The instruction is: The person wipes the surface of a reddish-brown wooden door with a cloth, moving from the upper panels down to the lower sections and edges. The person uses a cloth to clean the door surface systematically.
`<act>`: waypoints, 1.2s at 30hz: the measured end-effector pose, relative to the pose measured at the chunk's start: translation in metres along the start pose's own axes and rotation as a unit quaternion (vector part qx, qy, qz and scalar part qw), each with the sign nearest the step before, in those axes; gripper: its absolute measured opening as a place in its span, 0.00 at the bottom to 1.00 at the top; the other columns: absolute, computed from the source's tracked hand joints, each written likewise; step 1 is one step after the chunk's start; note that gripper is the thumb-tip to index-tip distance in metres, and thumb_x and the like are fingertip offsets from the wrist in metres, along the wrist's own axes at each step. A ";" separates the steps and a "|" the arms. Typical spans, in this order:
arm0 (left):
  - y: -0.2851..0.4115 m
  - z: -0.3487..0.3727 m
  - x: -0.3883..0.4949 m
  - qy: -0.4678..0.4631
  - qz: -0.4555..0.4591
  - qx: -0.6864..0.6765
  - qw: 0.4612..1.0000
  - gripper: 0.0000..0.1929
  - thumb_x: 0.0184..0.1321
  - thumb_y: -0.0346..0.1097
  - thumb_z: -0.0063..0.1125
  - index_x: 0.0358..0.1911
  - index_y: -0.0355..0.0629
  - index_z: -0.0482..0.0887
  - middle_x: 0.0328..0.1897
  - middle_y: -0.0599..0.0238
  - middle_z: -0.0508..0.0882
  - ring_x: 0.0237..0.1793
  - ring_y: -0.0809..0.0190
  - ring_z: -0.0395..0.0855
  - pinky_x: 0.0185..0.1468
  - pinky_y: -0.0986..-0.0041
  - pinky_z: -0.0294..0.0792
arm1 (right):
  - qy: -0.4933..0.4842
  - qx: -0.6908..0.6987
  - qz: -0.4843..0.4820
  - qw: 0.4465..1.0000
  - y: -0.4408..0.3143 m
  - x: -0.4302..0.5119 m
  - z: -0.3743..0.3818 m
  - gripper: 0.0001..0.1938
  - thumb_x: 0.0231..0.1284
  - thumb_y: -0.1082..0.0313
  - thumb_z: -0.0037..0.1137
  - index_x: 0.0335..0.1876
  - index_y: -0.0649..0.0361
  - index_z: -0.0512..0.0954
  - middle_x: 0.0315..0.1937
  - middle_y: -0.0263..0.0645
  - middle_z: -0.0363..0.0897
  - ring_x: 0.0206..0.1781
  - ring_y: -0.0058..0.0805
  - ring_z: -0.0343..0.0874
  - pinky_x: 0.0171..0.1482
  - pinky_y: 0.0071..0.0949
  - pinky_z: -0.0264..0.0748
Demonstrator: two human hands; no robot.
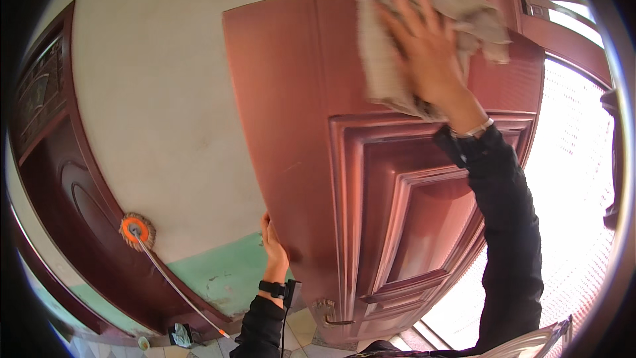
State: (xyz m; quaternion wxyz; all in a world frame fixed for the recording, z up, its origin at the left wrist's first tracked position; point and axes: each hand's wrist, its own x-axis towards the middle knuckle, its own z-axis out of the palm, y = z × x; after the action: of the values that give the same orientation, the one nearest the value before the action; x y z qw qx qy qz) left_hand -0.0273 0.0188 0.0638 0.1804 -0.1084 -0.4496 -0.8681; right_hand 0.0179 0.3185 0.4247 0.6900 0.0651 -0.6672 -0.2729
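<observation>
A reddish-brown panelled door (283,109) stands open before me. High on its face, my right hand (425,49) presses a grey-beige cloth (382,69) flat against the wood, fingers spread; hand and cloth are blurred. Part of the cloth folds over near the door's top edge. Lower down, my left hand (274,251) grips the door's free edge, with the fingertips partly hidden behind it. A metal door handle (338,321) sits below that hand. The raised moulding (348,169) frames a recessed panel under the cloth.
A round mop (135,231) with an orange head leans upside down against a dark wooden door (94,199) at left. By the wall's foot are a small cup (143,342) and a dark bin (181,335) with a plastic bag. A bright doorway (571,169) lies right.
</observation>
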 end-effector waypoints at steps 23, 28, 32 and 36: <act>0.032 -0.037 0.026 -0.185 -0.208 -0.136 0.951 0.37 0.69 0.62 0.23 0.64 0.32 0.65 0.68 0.57 0.68 0.69 0.58 0.60 0.73 0.66 0.46 | -0.377 0.399 -0.188 0.814 -0.255 -0.216 -0.092 0.26 0.66 0.51 0.41 0.70 0.40 0.60 0.68 0.30 0.62 0.55 0.32 0.71 0.56 0.34 0.68; 0.029 -0.031 0.026 -0.183 -0.146 -0.056 0.971 0.37 0.71 0.60 0.17 0.64 0.32 0.65 0.67 0.56 0.70 0.70 0.57 0.60 0.75 0.64 0.44 | -0.662 0.498 -0.117 0.547 -0.288 -0.333 -0.119 0.28 0.68 0.46 0.33 0.70 0.48 0.58 0.71 0.33 0.58 0.71 0.28 0.58 0.71 0.32 0.55; 0.028 -0.033 0.026 -0.180 -0.155 -0.066 0.969 0.36 0.71 0.59 0.19 0.65 0.32 0.64 0.68 0.55 0.68 0.69 0.56 0.60 0.74 0.64 0.46 | -0.585 0.637 0.005 0.503 -0.286 -0.347 -0.102 0.23 0.66 0.51 0.40 0.63 0.51 0.65 0.64 0.36 0.63 0.68 0.32 0.62 0.69 0.33 0.59; 0.028 -0.046 0.031 -0.192 -0.170 -0.086 0.963 0.36 0.71 0.58 0.19 0.64 0.31 0.65 0.67 0.54 0.69 0.69 0.55 0.61 0.74 0.63 0.48 | -0.429 0.729 0.149 0.512 -0.237 -0.266 -0.084 0.19 0.65 0.56 0.46 0.58 0.53 0.70 0.58 0.38 0.69 0.64 0.37 0.65 0.65 0.35 0.64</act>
State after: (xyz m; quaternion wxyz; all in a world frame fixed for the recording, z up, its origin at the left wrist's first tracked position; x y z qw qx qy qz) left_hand -0.0454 -0.0408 0.0694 -0.0697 -0.2100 -0.4114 -0.8842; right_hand 0.0399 0.2191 0.0727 0.0599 0.3199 -0.8461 0.4222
